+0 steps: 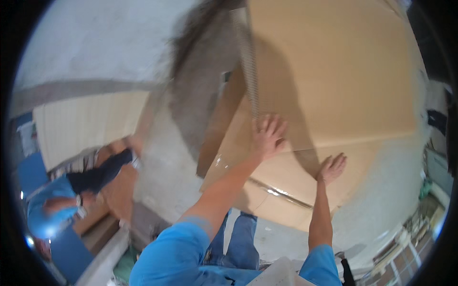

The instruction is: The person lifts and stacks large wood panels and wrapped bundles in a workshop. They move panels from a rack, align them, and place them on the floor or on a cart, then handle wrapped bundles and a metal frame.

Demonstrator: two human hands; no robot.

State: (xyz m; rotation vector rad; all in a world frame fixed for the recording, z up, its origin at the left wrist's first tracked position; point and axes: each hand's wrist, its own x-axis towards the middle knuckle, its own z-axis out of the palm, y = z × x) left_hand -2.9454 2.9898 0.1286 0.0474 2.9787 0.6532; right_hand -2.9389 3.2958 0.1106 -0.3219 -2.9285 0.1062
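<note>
A large brown cardboard sheet (338, 71) spreads out in front of me, creased across its nearer part. My left hand (269, 137) lies on it with fingers spread, close to the stacked cardboard edges (248, 66) on the left. Farther right, my right hand (332, 168) rests on the nearer part of the board, just this side of the crease, fingers stretched out. Neither hand grips anything. A strip of shiny clear tape (281, 192) runs along a seam between my forearms. My shadow falls across the board.
Another person (52, 205) in a blue shirt is at the far left, beside brown cardboard (119, 195) and a pale stack of sheets (93, 124). Grey floor (167, 190) lies between us. A light-coloured frame (405, 260) stands among clutter at the lower right.
</note>
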